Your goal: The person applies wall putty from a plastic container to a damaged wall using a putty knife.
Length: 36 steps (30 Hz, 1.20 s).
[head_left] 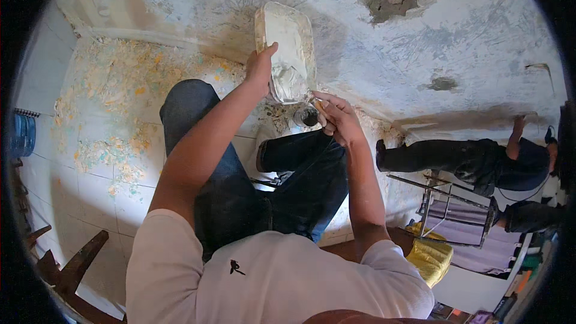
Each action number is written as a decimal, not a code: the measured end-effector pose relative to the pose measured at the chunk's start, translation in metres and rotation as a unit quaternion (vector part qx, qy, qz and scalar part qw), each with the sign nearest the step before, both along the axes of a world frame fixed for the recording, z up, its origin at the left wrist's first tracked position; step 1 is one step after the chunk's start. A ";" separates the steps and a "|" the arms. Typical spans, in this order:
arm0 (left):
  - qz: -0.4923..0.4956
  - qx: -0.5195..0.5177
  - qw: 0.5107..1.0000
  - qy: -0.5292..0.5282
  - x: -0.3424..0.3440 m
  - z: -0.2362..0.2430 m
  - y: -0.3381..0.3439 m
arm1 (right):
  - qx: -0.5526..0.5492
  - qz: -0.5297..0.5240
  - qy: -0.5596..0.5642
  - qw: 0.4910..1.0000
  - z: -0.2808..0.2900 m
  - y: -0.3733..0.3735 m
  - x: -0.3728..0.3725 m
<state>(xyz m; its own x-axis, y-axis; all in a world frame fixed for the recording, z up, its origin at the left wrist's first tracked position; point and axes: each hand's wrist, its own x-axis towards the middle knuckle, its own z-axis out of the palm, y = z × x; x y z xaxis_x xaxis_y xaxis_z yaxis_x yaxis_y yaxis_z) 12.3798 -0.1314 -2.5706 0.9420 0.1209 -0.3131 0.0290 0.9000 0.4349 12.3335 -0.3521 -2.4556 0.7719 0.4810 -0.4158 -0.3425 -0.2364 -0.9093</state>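
Note:
My left hand (260, 71) grips the left rim of a pale, rounded plastic tub (260, 30), thumb over the edge. Creamy white paste (290, 39) coats the inside and is heaped toward the near end. Close to the tub's near right corner, my right hand (337, 119) is closed on a small tool with a yellowish-brown handle (318, 107). The tool's working end is hard to make out at the tub's edge. Just below the tub is a dark round opening of a can-like object (306, 116), partly hidden by my hand.
Patchy plastered wall (384, 54) rises ahead. Flaked paint debris (120, 150) litters the tiled floor. At right, another person (480, 159) is at the wall near a metal-frame stand (453, 210) and a yellow sack (433, 258). Brown wooden furniture legs (81, 261) stand lower left.

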 end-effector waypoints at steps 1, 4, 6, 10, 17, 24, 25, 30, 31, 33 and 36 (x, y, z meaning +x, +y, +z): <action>0.005 -0.001 1.000 -0.012 0.002 0.001 -0.001 | 0.003 -0.001 -0.002 1.000 -0.003 -0.002 0.000; -0.013 -0.013 0.999 -0.028 0.003 0.012 -0.003 | 0.063 -0.054 0.035 0.996 -0.013 -0.011 0.003; -0.018 -0.025 0.999 -0.042 0.005 0.019 -0.003 | 0.137 -0.057 0.069 0.986 -0.018 -0.016 0.005; -0.022 -0.044 0.997 -0.053 0.010 0.033 -0.005 | 0.178 -0.078 0.089 0.977 -0.008 -0.023 0.007; -0.040 -0.069 0.994 -0.068 0.004 0.101 -0.042 | 0.332 -0.055 0.037 0.941 0.030 -0.055 0.034; -0.044 -0.089 0.992 -0.074 0.023 0.149 -0.109 | 0.357 -0.046 0.003 0.933 0.100 -0.098 0.060; -0.045 -0.098 0.991 -0.073 0.025 0.152 -0.116 | 0.358 -0.046 0.001 0.933 0.108 -0.103 0.064; -0.031 -0.089 0.992 -0.080 0.038 0.169 -0.143 | 0.388 -0.035 0.009 0.921 0.133 -0.119 0.083; -0.024 -0.088 0.993 -0.076 0.038 0.174 -0.146 | 0.398 -0.038 0.002 0.917 0.135 -0.119 0.086; -0.017 -0.086 0.994 -0.072 0.040 0.177 -0.150 | 0.406 -0.065 -0.010 0.912 0.137 -0.115 0.085; -0.043 -0.114 0.989 -0.088 0.043 0.173 -0.146 | 0.426 -0.113 -0.031 0.897 0.138 -0.101 0.090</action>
